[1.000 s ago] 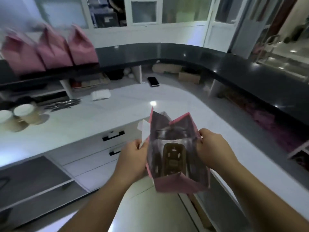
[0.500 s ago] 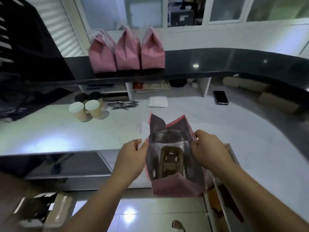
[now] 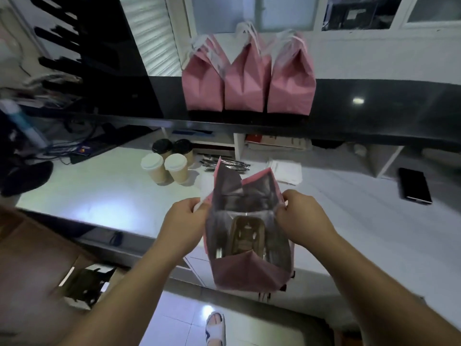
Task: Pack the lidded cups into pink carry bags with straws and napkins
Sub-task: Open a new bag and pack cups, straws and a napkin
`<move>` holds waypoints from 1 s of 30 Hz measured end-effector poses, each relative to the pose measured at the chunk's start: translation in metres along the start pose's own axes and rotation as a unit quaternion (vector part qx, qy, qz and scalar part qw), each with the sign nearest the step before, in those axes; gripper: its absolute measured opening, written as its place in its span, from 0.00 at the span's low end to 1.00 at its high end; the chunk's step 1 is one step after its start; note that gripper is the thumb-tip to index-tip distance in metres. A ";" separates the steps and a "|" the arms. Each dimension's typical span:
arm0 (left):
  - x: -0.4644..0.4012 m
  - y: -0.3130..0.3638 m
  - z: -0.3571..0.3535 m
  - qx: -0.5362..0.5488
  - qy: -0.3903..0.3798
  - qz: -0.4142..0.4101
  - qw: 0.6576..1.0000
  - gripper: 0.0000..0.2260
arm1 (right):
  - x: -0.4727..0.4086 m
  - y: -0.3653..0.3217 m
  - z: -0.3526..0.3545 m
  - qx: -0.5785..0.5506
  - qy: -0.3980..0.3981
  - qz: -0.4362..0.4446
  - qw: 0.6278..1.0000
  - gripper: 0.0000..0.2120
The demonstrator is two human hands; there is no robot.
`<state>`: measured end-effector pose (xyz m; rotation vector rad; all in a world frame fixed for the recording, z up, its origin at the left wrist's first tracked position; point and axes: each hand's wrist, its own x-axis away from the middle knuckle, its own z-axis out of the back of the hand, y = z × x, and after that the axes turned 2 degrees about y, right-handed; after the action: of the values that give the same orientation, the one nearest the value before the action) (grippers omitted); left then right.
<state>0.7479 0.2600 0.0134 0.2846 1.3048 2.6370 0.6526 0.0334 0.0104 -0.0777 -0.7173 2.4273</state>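
I hold an open pink carry bag (image 3: 249, 275) in the air in front of the white counter (image 3: 104, 193). My left hand (image 3: 183, 221) pinches its left rim and a white handle; my right hand (image 3: 303, 216) pinches its right rim. A brown cardboard cup holder (image 3: 245, 237) lies at the bottom of the bag. On the counter stand two white-lidded cups (image 3: 164, 168) with two black-lidded cups (image 3: 172, 147) behind them. A bundle of straws (image 3: 229, 164) and a napkin stack (image 3: 287, 171) lie to their right.
Three closed pink bags (image 3: 248, 78) stand side by side on the raised black ledge (image 3: 374, 108). A black phone (image 3: 414, 186) lies on the counter at the right. Dark clutter and cables fill the left. An open cardboard box (image 3: 84, 285) sits on the floor.
My view has swung left and toward the counter, so the cups, straws, napkins and three packed bags now lie straight ahead. Both hands keep the same hold on the open bag.
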 end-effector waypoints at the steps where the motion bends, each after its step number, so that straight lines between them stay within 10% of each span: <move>1: -0.014 -0.001 0.002 -0.003 -0.003 0.002 1.000 0.21 | -0.012 -0.006 -0.004 -0.001 0.000 -0.002 1.000 0.07; 21: -0.224 -0.048 0.043 0.051 -0.204 -0.012 0.978 0.08 | -0.140 -0.106 -0.087 -0.022 0.031 -0.099 0.994 0.14; 26: -0.239 -0.054 0.054 0.117 -0.376 0.014 0.919 0.10 | -0.142 -0.108 -0.085 -0.035 0.036 -0.113 0.992 0.14; 30: -0.269 -0.069 0.089 0.070 -0.526 0.011 0.848 0.31 | -0.145 -0.108 -0.084 -0.043 0.039 -0.114 0.992 0.12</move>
<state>1.0352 0.3020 -0.0126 1.4908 1.0248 1.7932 0.8473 0.0646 -0.0215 -0.1161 -0.7517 2.1643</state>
